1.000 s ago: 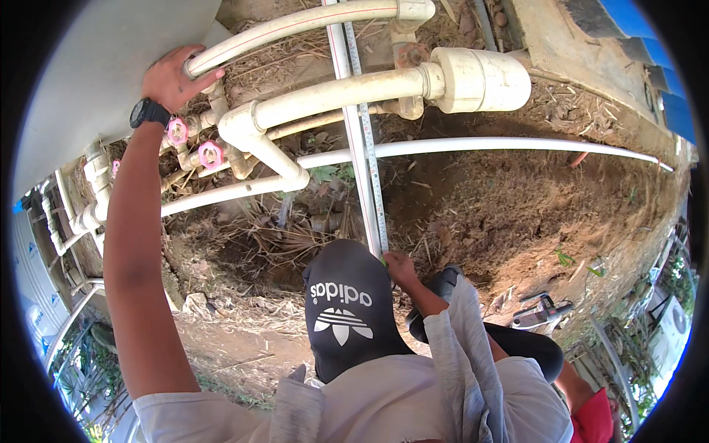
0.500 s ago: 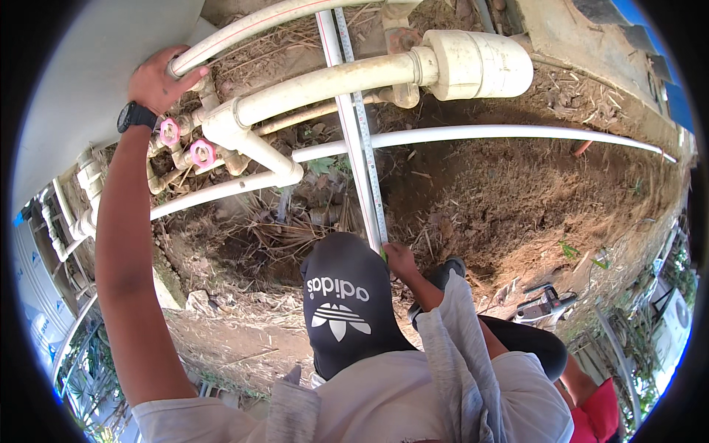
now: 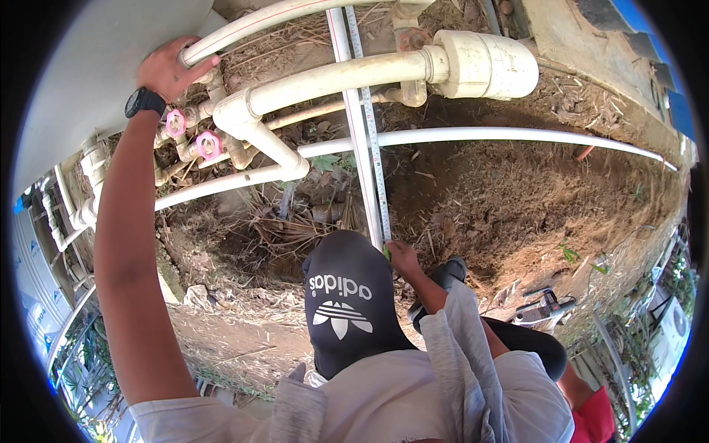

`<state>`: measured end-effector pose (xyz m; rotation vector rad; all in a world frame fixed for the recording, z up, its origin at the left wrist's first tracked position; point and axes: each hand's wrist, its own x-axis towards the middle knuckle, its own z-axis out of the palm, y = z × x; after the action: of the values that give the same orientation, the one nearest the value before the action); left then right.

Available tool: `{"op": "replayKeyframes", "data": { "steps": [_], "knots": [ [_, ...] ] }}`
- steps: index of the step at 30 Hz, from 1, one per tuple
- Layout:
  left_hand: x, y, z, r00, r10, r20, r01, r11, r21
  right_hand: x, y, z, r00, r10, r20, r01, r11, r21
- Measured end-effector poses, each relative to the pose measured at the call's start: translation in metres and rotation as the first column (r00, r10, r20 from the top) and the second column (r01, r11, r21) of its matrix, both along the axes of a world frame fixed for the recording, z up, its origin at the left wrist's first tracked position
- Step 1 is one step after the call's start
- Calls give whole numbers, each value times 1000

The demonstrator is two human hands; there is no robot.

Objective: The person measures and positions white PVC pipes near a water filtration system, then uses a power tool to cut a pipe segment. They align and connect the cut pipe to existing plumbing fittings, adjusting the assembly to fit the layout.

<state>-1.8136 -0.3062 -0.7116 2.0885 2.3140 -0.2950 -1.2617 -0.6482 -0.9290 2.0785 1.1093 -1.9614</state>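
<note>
My left hand (image 3: 166, 71), wearing a black watch on its wrist, is closed around the end of a white pipe with a red stripe (image 3: 258, 28). Low in the middle, beside my bent knee, my right hand (image 3: 402, 258) grips a tape measure; only a green bit of its case shows. From there the extended blade (image 3: 373, 140) runs away from me, alongside a straight white pipe (image 3: 357, 133) that crosses over the thicker pipework. Whether the right fingers also touch this pipe's near end, I cannot tell.
Thick cream pipe (image 3: 332, 77) ends in a wide fitting (image 3: 484, 65). Two pink valve handles (image 3: 209, 145) sit below my left hand. A long white pipe (image 3: 473, 134) spans a dug soil trench (image 3: 487, 192). A power tool (image 3: 543, 308) lies at right, near a person in red (image 3: 594, 417).
The view has shifted slightly, so the pipes and my left hand appear a little farther right. Both hands keep their holds.
</note>
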Motion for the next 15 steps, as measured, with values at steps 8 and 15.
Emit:
{"op": "replayKeyframes", "data": {
  "steps": [8, 15],
  "knots": [
    [-7, 3, -12, 999, -48, 27, 48, 999, -7, 5, -13, -11, 999, 49, -10, -47, 985, 166],
    [-28, 5, -28, 989, -90, 121, 78, 992, 96, -4, 13, 17, 998, 28, 51, -31, 997, 65]
  ]
}}
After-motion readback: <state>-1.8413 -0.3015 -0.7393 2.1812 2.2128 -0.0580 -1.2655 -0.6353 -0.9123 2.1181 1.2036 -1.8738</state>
